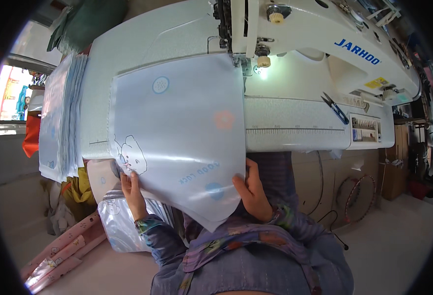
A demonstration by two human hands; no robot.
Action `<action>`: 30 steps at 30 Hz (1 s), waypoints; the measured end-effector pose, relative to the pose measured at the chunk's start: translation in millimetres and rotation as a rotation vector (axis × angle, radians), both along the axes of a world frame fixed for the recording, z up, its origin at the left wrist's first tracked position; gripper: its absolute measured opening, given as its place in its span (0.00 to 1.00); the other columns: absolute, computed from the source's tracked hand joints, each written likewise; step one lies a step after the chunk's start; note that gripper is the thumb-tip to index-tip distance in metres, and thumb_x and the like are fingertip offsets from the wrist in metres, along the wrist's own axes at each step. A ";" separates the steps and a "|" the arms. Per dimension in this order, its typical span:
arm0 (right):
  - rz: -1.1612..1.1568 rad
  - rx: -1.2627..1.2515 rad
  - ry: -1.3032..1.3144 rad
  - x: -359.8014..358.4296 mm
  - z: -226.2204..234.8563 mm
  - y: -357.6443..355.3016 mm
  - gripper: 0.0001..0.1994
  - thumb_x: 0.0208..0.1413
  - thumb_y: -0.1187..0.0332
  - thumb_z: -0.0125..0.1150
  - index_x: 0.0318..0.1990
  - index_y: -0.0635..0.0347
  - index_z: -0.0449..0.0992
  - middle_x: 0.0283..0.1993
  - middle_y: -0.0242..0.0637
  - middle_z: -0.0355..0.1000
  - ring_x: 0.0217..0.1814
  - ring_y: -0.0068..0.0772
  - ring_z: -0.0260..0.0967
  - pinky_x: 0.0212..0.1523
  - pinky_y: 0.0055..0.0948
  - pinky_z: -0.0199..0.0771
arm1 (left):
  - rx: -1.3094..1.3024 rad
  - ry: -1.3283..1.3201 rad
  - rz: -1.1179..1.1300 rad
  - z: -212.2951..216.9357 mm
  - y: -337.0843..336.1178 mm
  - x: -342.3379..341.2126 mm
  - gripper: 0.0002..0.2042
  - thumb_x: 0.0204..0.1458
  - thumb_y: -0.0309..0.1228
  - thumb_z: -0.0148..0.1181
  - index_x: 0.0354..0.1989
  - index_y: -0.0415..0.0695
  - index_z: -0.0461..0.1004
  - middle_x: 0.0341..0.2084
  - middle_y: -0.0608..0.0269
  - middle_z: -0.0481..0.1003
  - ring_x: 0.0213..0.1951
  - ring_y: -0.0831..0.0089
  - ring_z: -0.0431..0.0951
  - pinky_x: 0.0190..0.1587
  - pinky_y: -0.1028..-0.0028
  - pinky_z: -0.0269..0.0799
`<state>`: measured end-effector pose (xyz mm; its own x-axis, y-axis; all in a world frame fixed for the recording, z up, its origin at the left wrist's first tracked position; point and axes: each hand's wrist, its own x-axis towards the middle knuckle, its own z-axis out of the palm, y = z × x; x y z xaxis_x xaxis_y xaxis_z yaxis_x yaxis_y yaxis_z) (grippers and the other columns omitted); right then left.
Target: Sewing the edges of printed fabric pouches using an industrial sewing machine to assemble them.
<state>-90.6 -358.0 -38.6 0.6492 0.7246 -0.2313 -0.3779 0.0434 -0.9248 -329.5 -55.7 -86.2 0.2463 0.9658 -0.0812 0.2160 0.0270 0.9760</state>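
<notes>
A pale blue-white printed fabric sheet lies over the table of the sewing machine, its lower end hanging past the front edge. Its far right corner reaches the presser foot, where a small lamp glows. My left hand pinches the sheet's lower left edge near a printed cartoon animal. On the right edge, my right hand grips the sheet, thumb on top and fingers beneath. A second layer shows under the hanging corner.
Thread snips lie right of the sheet, by a bobbin tray. A thick stack of folded sheets hangs over the table's left end. More folded sheets rest beside my left forearm. Pink rolls lie lower left.
</notes>
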 end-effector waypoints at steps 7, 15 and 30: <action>-0.014 0.005 -0.007 -8.1 0.8 -0.8 0.18 0.76 0.69 0.51 0.67 0.66 0.60 0.43 0.35 0.71 0.46 0.22 0.66 0.50 0.25 0.70 | -0.155 -0.061 -0.152 27.1 4.1 -18.5 0.12 0.69 0.31 0.61 0.54 0.37 0.81 0.46 0.64 0.83 0.43 0.81 0.78 0.51 0.79 0.71; 0.066 -0.062 -0.018 4.9 11.5 -8.0 0.16 0.74 0.70 0.55 0.63 0.67 0.73 0.38 0.25 0.74 0.37 0.14 0.65 0.40 0.19 0.69 | -0.148 -0.081 -0.354 14.4 28.3 -27.5 0.28 0.72 0.38 0.57 0.75 0.37 0.62 0.66 0.56 0.71 0.64 0.68 0.71 0.67 0.68 0.66; 0.227 -0.232 -0.295 5.3 36.3 -25.9 0.37 0.68 0.75 0.61 0.81 0.60 0.51 0.23 0.27 0.57 0.24 0.13 0.54 0.27 0.21 0.57 | -0.451 -0.039 -0.307 40.6 28.9 -58.2 0.21 0.63 0.35 0.68 0.61 0.38 0.77 0.49 0.62 0.83 0.48 0.73 0.80 0.56 0.72 0.71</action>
<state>-85.3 -384.0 -2.2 0.5423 0.8070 -0.2339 -0.0726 -0.2323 -0.9699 -387.7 -26.8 -45.6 0.5225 0.7203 -0.4562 0.2439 0.3864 0.8895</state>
